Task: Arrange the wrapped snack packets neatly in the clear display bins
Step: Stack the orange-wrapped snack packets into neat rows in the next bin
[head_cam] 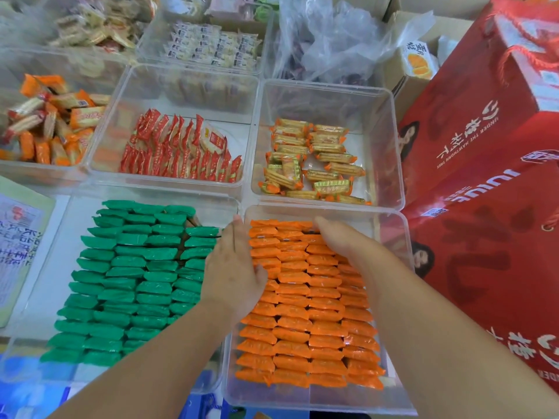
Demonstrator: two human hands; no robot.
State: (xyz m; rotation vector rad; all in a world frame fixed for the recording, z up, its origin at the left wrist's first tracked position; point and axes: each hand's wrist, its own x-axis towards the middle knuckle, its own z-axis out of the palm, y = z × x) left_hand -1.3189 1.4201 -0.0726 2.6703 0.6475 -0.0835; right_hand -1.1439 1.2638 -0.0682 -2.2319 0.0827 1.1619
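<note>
Orange wrapped packets (305,316) lie in tight rows inside the clear bin (399,234) nearest me on the right. My left hand (234,267) rests flat along the left side of these rows, fingers together and pointing away from me. At the far end of the rows my right hand (338,237) lies with fingers curled down onto the top packets; neither hand lifts a packet. Beside this bin, green wrapped packets (127,282) fill a second clear bin (60,231) in neat rows.
Behind stand bins of red-and-white packets (181,146), loose yellow-orange cracker packets (311,164) and jumbled orange packets (48,122). Further back are more bins and a crumpled clear plastic bag (329,40). Big red gift boxes (490,146) crowd the right side. A printed sheet (15,246) lies left.
</note>
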